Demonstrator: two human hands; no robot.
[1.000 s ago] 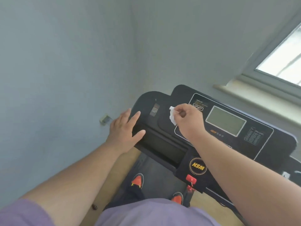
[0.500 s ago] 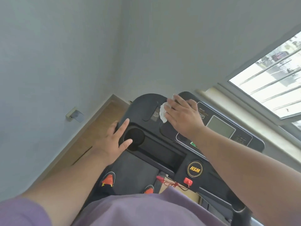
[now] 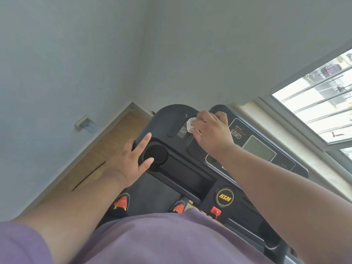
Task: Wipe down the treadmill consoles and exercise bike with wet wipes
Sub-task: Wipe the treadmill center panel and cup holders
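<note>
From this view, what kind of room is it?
Likely a home workout room or spare room, not a commercial gym: a treadmill console tucked into a corner of plain painted walls, wood-look floor, and a barred window with a sill beside it.

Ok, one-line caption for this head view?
Right hand presses a wipe on the treadmill console; left hand rests by its cup holder.
</note>
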